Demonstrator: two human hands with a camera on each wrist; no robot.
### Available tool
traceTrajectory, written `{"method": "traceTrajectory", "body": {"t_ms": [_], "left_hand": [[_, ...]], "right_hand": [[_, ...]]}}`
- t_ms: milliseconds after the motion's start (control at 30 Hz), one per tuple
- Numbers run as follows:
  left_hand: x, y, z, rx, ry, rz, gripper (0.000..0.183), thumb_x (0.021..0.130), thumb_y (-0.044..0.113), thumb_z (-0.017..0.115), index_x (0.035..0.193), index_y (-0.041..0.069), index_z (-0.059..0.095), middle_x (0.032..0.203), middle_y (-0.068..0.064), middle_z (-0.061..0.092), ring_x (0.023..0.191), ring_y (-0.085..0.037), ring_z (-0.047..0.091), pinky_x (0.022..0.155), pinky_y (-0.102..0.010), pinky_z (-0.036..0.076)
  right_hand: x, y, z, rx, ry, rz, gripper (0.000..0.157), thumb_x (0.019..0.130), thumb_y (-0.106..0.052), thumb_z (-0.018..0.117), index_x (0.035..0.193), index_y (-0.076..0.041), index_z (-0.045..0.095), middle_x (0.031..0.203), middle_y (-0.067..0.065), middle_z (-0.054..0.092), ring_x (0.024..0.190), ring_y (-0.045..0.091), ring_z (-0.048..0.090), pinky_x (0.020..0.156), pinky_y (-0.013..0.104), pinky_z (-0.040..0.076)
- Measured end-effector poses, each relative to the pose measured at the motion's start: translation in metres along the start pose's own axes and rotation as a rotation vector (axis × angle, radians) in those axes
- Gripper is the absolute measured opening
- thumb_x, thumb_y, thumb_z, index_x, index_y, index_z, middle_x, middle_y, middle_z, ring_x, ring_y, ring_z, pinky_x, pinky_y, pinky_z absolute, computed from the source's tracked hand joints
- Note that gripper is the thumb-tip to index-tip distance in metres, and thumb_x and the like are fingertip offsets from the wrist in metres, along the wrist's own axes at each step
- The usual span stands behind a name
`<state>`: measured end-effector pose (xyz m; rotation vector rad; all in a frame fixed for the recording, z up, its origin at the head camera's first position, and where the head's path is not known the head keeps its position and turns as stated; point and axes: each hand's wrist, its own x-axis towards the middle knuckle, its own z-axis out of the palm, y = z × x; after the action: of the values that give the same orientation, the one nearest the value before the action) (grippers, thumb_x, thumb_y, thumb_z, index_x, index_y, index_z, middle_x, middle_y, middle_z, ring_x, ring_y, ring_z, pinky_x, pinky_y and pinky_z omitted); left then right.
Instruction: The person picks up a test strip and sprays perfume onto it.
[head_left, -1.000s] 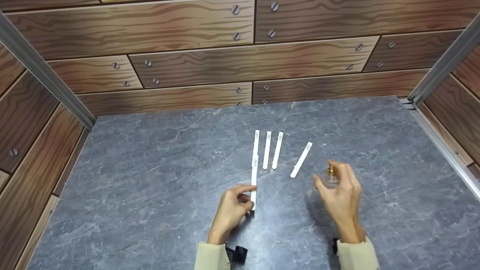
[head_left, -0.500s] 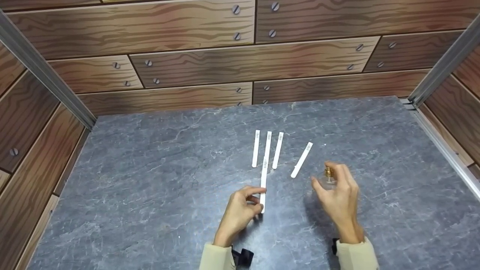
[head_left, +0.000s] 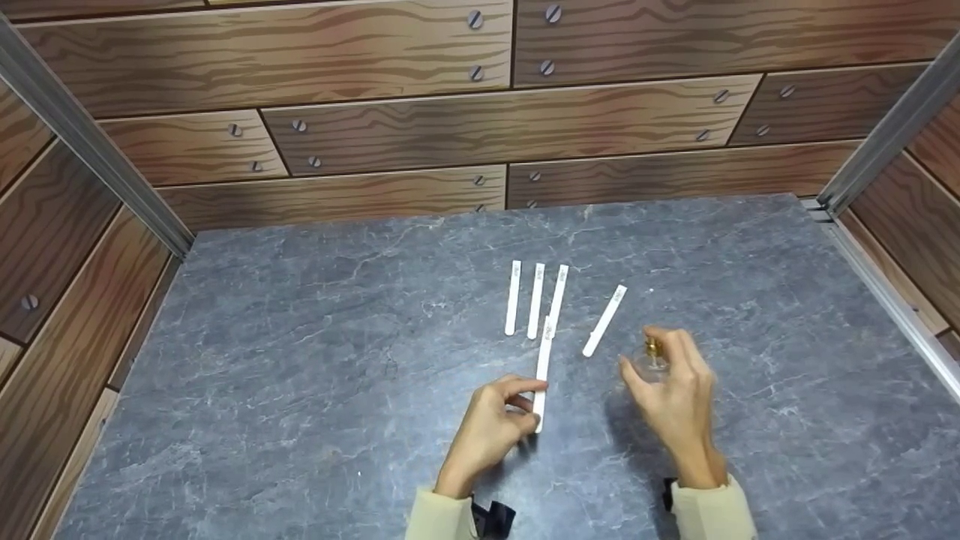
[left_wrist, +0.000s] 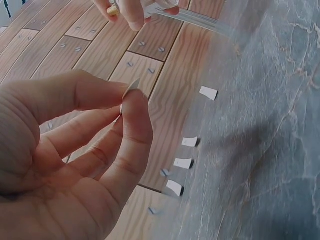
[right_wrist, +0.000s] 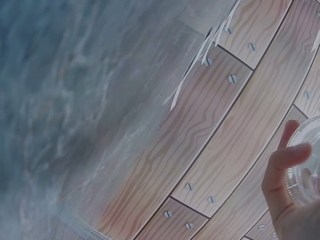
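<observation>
A white paper tester strip (head_left: 544, 360) with small print at its far end is pinched between thumb and fingers of my left hand (head_left: 487, 424). Its far end overlaps the near end of a lying strip (head_left: 559, 292) in the head view. To that one's left lie two more, a middle strip (head_left: 535, 301) and a leftmost strip (head_left: 513, 298). A slanted strip (head_left: 604, 321) lies farther right. My right hand (head_left: 679, 397) grips a clear perfume bottle with a gold spray top (head_left: 652, 347). In the right wrist view the ridged, round glass bottle (right_wrist: 311, 167) shows partly.
The grey marbled tabletop (head_left: 300, 375) spreads around both hands. Behind it rises a wood-patterned wall (head_left: 390, 127), with similar panels at left and right. Metal rails (head_left: 885, 292) run along the side edges.
My left hand has moved right with its strip, from the leftmost lying strip past the middle one to the third. My right hand has shifted slightly left with the bottle.
</observation>
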<state>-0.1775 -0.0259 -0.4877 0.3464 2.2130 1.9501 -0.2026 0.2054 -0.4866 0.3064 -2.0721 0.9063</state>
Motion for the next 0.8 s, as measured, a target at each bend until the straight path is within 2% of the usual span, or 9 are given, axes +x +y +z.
{"method": "traceTrajectory", "body": {"t_ms": [200, 467, 800], "left_hand": [[0.0000, 0.0003, 0.0006, 0.025, -0.020, 0.009, 0.045, 0.077, -0.020, 0.057, 0.120, -0.010, 0.068, 0.112, -0.014, 0.068, 0.088, -0.016, 0.065, 0.066, -0.022, 0.056], [-0.0021, 0.0013, 0.0020, 0.010, -0.020, 0.041, 0.046, 0.076, -0.022, 0.058, 0.119, -0.011, 0.069, 0.111, -0.014, 0.068, 0.088, -0.020, 0.066, 0.067, -0.023, 0.057], [-0.0014, 0.0003, 0.0015, 0.032, -0.029, 0.035, 0.045, 0.078, -0.019, 0.058, 0.121, -0.010, 0.069, 0.114, -0.011, 0.068, 0.090, -0.017, 0.066, 0.072, -0.023, 0.057]], "right_hand": [[-0.0003, 0.0003, -0.0003, 0.017, -0.022, -0.020, 0.040, 0.065, 0.008, 0.082, 0.101, 0.007, 0.064, 0.083, 0.013, 0.061, 0.071, 0.025, 0.058, 0.069, 0.017, 0.047], [-0.0015, 0.0000, 0.0029, 0.071, -0.027, -0.067, 0.043, 0.062, 0.007, 0.083, 0.099, 0.004, 0.063, 0.084, 0.012, 0.061, 0.071, 0.025, 0.059, 0.070, 0.017, 0.049], [-0.0026, -0.0033, 0.0026, 0.069, -0.027, -0.007, 0.040, 0.064, 0.007, 0.083, 0.098, 0.003, 0.063, 0.084, 0.013, 0.061, 0.073, 0.022, 0.058, 0.070, 0.016, 0.046]]}}
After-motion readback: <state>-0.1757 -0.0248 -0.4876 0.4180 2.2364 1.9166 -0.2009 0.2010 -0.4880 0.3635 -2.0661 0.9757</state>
